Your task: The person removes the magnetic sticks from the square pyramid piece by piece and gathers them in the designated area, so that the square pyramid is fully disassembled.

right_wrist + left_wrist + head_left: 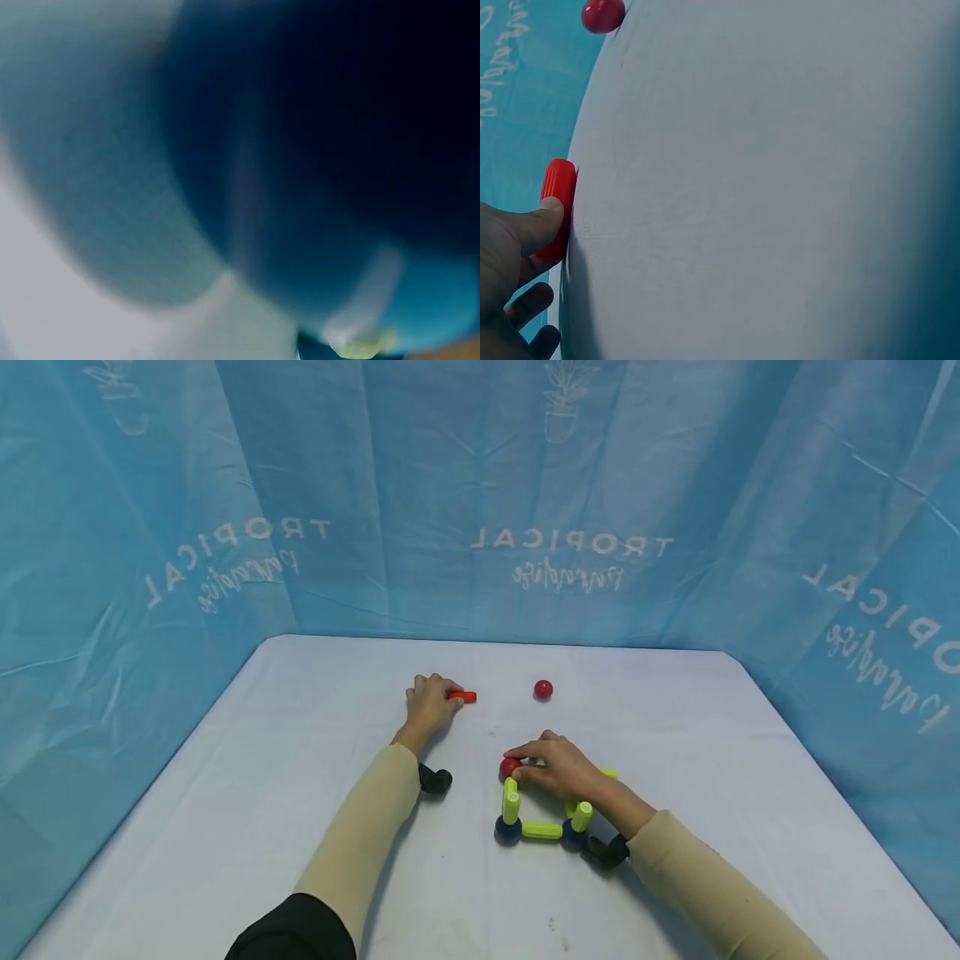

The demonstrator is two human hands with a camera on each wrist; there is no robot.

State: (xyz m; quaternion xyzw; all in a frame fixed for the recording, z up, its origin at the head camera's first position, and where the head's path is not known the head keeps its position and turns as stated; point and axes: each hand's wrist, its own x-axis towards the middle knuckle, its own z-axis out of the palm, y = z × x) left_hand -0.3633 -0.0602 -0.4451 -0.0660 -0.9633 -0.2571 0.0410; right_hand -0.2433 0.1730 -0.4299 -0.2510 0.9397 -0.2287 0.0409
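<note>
My left hand (432,703) pinches a short red grooved rod (558,208) between thumb and fingers, at the far side of the table. With thumb and fingers my right hand (558,766) grips a red ball (509,767) at the far end of a yellow-green rod (511,802). That rod belongs to a small frame of yellow-green rods joined by dark blue balls (507,831). Some rods point upward from the balls. The right hand and wrist hide part of the frame's far right side. The right wrist view is mostly dark and blurred, with a yellow-green piece (364,345) at its lower edge.
A second red ball (543,690) lies by itself near the table's far edge, right of the red rod. The white-covered table (300,827) is bordered by blue printed curtains (450,485). Black wrist mounts (435,780) stick out below both wrists.
</note>
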